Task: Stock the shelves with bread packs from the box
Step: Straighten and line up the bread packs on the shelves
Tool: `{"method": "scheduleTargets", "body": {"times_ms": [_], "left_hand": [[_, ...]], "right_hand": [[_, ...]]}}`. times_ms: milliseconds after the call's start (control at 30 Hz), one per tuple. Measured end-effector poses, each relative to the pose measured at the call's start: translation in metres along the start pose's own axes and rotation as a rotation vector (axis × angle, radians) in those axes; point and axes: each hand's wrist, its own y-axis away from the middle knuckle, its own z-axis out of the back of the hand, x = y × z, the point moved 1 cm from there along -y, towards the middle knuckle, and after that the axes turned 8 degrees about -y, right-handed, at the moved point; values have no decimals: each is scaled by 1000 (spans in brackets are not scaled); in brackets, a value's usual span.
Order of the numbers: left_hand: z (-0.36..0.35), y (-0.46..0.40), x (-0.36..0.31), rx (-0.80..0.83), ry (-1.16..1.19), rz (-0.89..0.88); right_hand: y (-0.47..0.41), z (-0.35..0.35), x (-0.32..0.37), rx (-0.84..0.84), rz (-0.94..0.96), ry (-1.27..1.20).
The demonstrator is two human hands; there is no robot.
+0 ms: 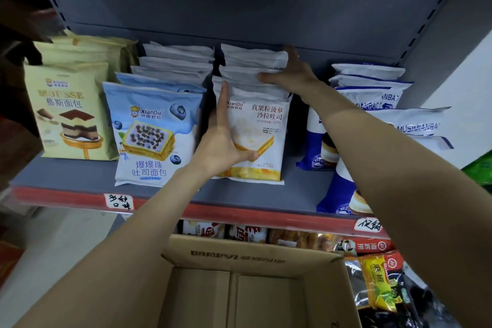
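Observation:
A row of white pineapple toast packs (262, 125) stands on the grey shelf (80, 173), one behind the other. My left hand (223, 141) presses flat against the front pack, fingers straight up its left side and thumb across its lower face. My right hand (290, 74) reaches over the row's top right, fingers spread on the upper edges of the rear packs. Below, the cardboard box (343, 287) is open and its visible bottom shows no packs.
Left of the row stand blueberry toast packs (151, 136) and yellow mousse bread packs (69, 112). Blue-and-white bread packs (372, 93) lean at the right. A red price rail (66, 198) edges the shelf. Snack packs (378, 282) fill the lower shelf.

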Motion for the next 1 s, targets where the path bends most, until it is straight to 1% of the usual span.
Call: {"method": "scheduleTargets", "body": {"times_ms": [133, 300, 367, 433, 500, 533, 633, 700, 767, 833, 900, 1000], "left_hand": [[0, 1, -1, 2, 12, 9], [3, 3, -4, 6, -27, -20], [4, 4, -6, -2, -48, -21], [3, 5, -9, -7, -52, -7], [1, 6, -9, -10, -64, 9], [1, 6, -8, -16, -81, 9], [2, 11, -4, -44, -155, 0], [2, 18, 0, -22, -192, -35], [1, 23, 3, 39, -222, -57], [0, 24, 4, 76, -222, -49], [-1, 21, 3, 64, -199, -33], [-3, 23, -2, 39, -190, -32]], "right_hand": [[-2, 3, 0, 23, 34, 30], [-4, 0, 0, 54, 23, 43], [-2, 1, 4, 61, 48, 114], [7, 3, 13, 22, 107, 227], [26, 6, 22, -48, 181, 311], [39, 8, 24, -78, 226, 306], [96, 5, 18, -130, 356, 189], [137, -9, 3, -139, 400, 156], [160, -26, -15, -103, 348, 177], [164, -41, -30, -50, 248, 221], [160, -50, -37, -34, 191, 223], [156, -54, -40, -57, 203, 180]]}}
